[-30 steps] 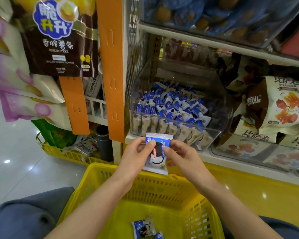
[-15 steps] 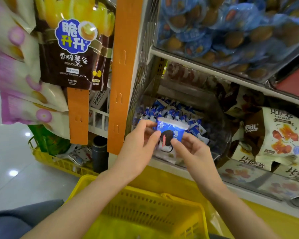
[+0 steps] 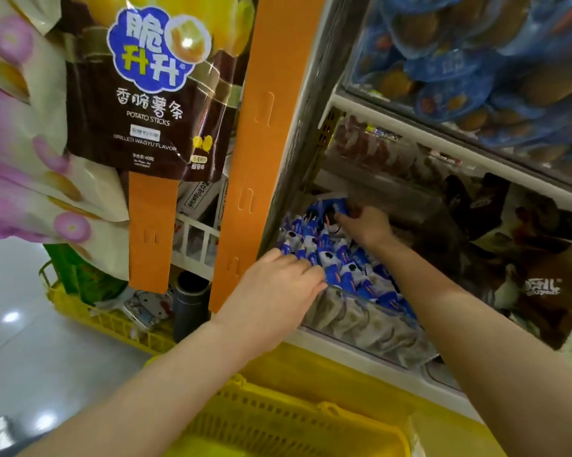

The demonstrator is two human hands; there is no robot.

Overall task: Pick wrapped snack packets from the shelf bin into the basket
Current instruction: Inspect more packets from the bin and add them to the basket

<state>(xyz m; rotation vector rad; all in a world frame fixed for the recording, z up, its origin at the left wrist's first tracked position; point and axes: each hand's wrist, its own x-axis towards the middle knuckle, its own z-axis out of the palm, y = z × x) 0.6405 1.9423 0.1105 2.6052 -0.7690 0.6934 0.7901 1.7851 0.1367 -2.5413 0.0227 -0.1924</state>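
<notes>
- My right hand [image 3: 365,227] reaches deep into the clear shelf bin [image 3: 360,321], fingers pinching a blue-and-white snack packet [image 3: 332,206] at the back.
- My left hand [image 3: 274,285] rests on the front packets, fingers loosely curled, gripping nothing I can see.
- The yellow basket [image 3: 278,420] sits below.

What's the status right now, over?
Both hands in the bin. Right hand grips a packet at the back. Left hand rests on front packets, grip unclear. Basket below, nothing blocking.

Two hands in the bin: left hand [image 3: 278,285], right hand [image 3: 365,225]. One clear bin [image 3: 360,321], too many blue packets [image 3: 340,262] to count. One yellow basket [image 3: 278,420] at 6 o'clock, two orange strips [image 3: 248,153].
</notes>
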